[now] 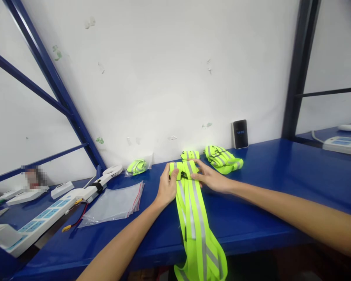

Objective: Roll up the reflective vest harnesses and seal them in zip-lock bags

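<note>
A neon-yellow reflective strap with grey stripes lies across the blue table, its loose loops hanging over the front edge. Its far end is folded into a thick bundle. My left hand grips the left side of that bundle, thumb on top. From the right, my right hand holds the other side between thumb and fingers. Just behind the hands sits a rolled reflective strap. Another bundled strap, looser, rests to the right of it.
A bagged strap stands by the wall. Clear zip bags lie at left, beside a long white power strip and a small white fan. A small black-screened device leans at the back right. Blue frame posts flank the table.
</note>
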The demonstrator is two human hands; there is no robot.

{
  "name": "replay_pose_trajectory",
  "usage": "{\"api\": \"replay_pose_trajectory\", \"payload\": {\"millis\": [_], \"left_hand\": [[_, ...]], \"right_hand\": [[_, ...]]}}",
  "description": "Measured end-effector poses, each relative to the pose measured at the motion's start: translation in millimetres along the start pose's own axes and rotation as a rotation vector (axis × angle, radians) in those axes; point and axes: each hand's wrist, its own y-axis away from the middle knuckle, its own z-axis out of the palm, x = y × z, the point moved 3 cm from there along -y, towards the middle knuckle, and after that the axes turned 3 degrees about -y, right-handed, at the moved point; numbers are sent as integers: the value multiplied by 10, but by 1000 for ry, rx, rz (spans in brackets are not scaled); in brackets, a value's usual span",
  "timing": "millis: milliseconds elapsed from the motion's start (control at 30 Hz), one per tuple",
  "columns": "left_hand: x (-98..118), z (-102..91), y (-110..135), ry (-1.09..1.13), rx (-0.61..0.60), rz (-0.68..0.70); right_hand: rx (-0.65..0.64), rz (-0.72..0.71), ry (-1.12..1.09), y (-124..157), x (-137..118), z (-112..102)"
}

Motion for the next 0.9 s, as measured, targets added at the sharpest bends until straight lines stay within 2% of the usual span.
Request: {"api": "replay_pose_trajectory", "payload": {"millis": [133, 333, 433, 533, 633, 767, 900], "left_hand": [[42, 2, 17, -10, 10, 36], [-16, 27, 13, -15, -52, -3], [-9, 45, 0, -43, -54, 7], [16, 68, -18, -44, -21, 21], [27, 89, -31, -36, -17, 23], [-15, 67, -32, 6, -108, 9], [-92, 42, -8, 98, -322, -22]], "right_hand": [[0, -41, 62, 15, -22, -11], [-33, 120, 172, 116, -55, -4], [32, 202, 148, 102, -6, -18], [115, 137, 99, 55, 34, -47], [65, 40, 58, 22, 60, -63], [-43, 1, 54, 27, 62, -88], [-133, 34, 52, 51, 38, -84]]}}
